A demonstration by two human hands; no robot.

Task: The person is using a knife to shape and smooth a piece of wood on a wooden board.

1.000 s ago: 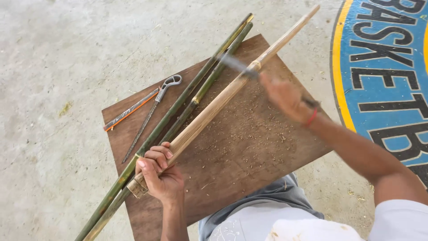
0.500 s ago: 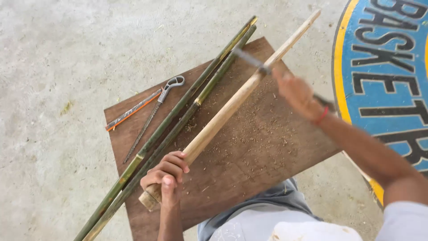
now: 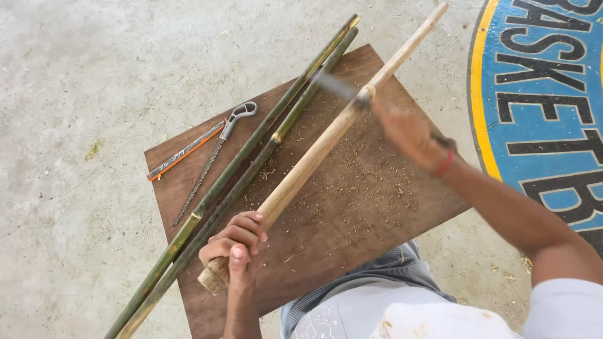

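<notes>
A pale, stripped bamboo pole [image 3: 326,141] lies slanted across a brown wooden board [image 3: 352,207]. My left hand [image 3: 235,242] grips the pole near its lower cut end. My right hand [image 3: 408,132], blurred by motion, holds a knife whose blade [image 3: 336,88] rests against the pole near its upper part. A red band circles my right wrist. Two green bamboo stalks [image 3: 251,160] lie side by side to the left of the pale pole.
A rasp-like metal tool [image 3: 217,150] and an orange-and-grey strip [image 3: 185,150] lie on the board's left corner. Shavings cover the board. The concrete floor surrounds it; a blue and yellow painted circle [image 3: 540,94] is at the right.
My left hand has slid down toward the pole's cut end. My right hand and the knife have shifted slightly along the pole's upper part.
</notes>
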